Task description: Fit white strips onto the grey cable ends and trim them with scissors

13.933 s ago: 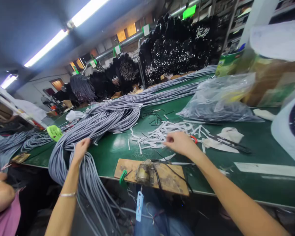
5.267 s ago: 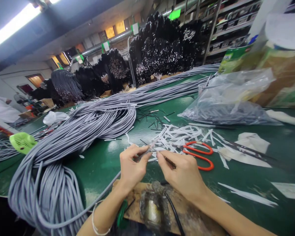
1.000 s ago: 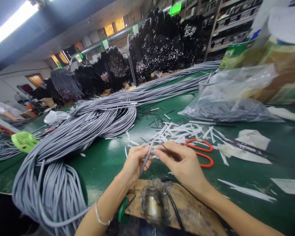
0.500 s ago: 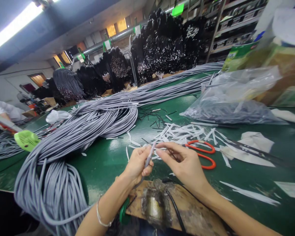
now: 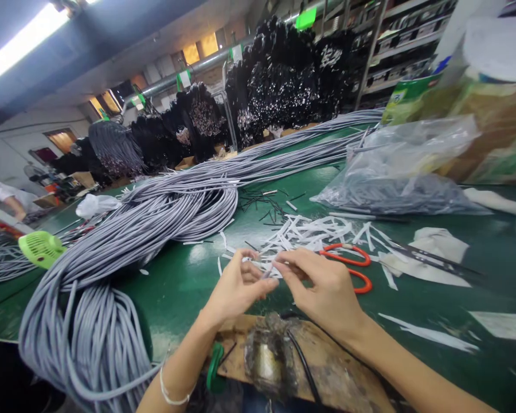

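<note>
My left hand is half spread, with thumb and fingers apart, close to the tip of my right hand. My right hand pinches a thin grey piece, apparently the end of a grey cable, in front of my left thumb. Most of that piece is hidden by the fingers. Below both hands sits a small grimy metal device on a worn wooden board. Scissors with orange handles lie just beyond my right hand, among white strips.
A large grey cable bundle runs across the green table and hangs over its front edge at left. A clear bag of grey pieces lies at right. A green fan stands at left. Another person's arm shows far left.
My left hand has loosened from the grey cable and its fingers have spread. The cable length that stood upright between my hands is now mostly hidden. The view has shifted slightly.
</note>
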### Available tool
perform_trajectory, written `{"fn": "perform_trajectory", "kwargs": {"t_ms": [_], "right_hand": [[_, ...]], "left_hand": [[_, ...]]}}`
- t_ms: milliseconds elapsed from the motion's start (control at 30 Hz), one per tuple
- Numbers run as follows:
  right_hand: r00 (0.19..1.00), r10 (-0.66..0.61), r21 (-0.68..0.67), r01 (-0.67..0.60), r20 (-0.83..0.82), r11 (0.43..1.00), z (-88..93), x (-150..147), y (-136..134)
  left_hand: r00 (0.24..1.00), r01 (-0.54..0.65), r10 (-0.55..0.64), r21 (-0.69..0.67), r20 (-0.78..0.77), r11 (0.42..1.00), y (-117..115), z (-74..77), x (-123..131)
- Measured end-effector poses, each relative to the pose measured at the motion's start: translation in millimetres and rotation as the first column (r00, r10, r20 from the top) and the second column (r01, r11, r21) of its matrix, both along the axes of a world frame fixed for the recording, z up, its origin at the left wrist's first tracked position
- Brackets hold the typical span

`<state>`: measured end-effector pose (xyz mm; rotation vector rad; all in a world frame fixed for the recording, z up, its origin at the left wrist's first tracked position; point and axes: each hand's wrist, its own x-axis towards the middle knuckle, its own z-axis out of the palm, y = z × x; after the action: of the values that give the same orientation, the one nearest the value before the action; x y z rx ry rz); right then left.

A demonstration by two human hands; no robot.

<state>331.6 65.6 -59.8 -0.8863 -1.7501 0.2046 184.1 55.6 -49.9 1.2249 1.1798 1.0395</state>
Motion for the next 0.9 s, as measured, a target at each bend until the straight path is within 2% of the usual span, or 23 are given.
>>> {"fn": "perform_trajectory", "kwargs": {"t_ms": [67,133,200,267,300,367,433,500,567,600,700,800,900], "right_hand": [[0.998,-0.04,-0.03,0.042,0.052,0.999,1.6,5.1,3.6],[0.998,-0.009,-0.233,0.025,0.069,0.972,4.0,12.6,9.6],[0.995,0.098,-0.473,-0.079,0.017,0.877,6.6,20.2,16.3],[0.984,0.166,-0.603,-0.173,-0.069,0.779,8.2,24.6,21.2],[0.981,0.154,-0.613,-0.192,-0.114,0.767,8.6,24.7,22.3],[0.973,0.073,-0.57,-0.19,-0.221,0.799,9.0,21.0,21.6],[0.938,0.067,-0.507,-0.243,-0.341,0.827,9.3,13.7,17.5],[0.901,0.195,-0.457,-0.371,-0.387,0.808,9.0,5.5,11.7],[0.889,0.309,-0.413,-0.436,-0.338,0.8,7.5,-1.6,6.3],[0.901,0.311,-0.39,-0.415,-0.302,0.822,6.2,-4.4,4.3],[0.945,0.203,-0.348,-0.287,-0.258,0.892,1.7,-9.1,1.8],[0.923,0.231,-0.393,-0.344,-0.308,0.853,-0.1,-8.0,3.7],[0.903,0.272,-0.442,-0.404,-0.331,0.801,1.6,-4.4,5.9]], "left_hand": [[0.989,0.033,-0.03,0.017,-0.144,0.999,-1.3,-0.4,-3.2],[0.974,0.106,-0.103,0.005,-0.2,0.994,-1.6,0.7,-6.2],[0.962,0.209,-0.206,-0.002,-0.178,0.978,-1.6,3.5,-8.6],[0.954,0.272,-0.268,0.01,-0.137,0.962,-1.9,6.9,-9.9],[0.954,0.279,-0.276,0.011,-0.118,0.96,-2.1,8.4,-10.0],[0.965,0.254,-0.253,0.0,-0.072,0.967,-2.7,10.1,-9.5],[0.974,0.226,-0.227,-0.026,-0.006,0.974,-3.0,9.8,-8.9],[0.973,0.224,-0.22,-0.047,0.074,0.973,-2.5,7.6,-8.7],[0.965,0.237,-0.228,-0.061,0.129,0.97,-1.5,4.7,-9.0],[0.963,0.239,-0.228,-0.067,0.141,0.969,-1.0,3.5,-9.1],[0.976,0.199,-0.191,-0.071,0.108,0.977,-0.2,2.6,-8.5],[0.987,0.146,-0.145,-0.01,0.062,0.989,-1.9,4.8,-7.0],[0.997,0.074,-0.067,0.163,-0.047,0.984,-5.3,6.8,-6.2]]}}
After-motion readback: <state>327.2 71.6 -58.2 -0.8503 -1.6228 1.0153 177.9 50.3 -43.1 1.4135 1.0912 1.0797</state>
